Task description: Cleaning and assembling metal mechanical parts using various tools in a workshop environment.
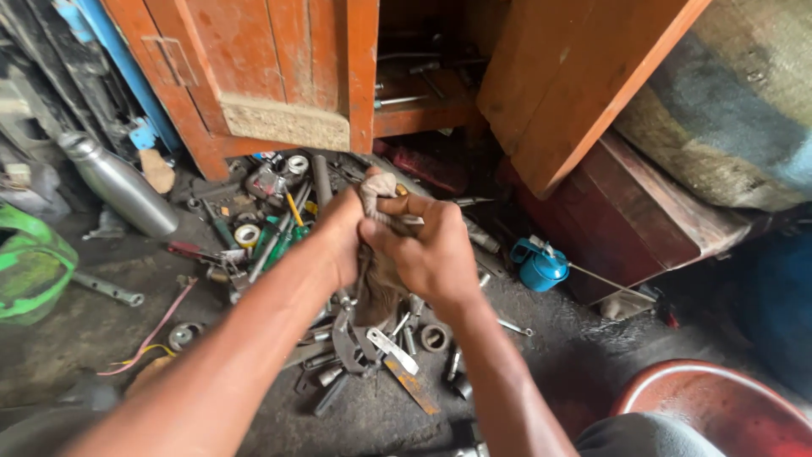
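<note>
While the dirty rag (378,271) hangs between your hands above the tool-strewn floor (85,330), both grips are clenched on its upper part. Your right hand (431,250) wraps its fingers (406,206) around the bunched top, and your left hand (345,233) presses against it from the other side, its fingers hidden behind the cloth. Whether anything sits inside the rag is hard to make out. Both forearms reach forward and meet at the middle. Below lie wrenches (355,343) and sockets (434,338); a blue oil can (540,264) stands to the right, a steel bottle (118,182) leans at left.
</note>
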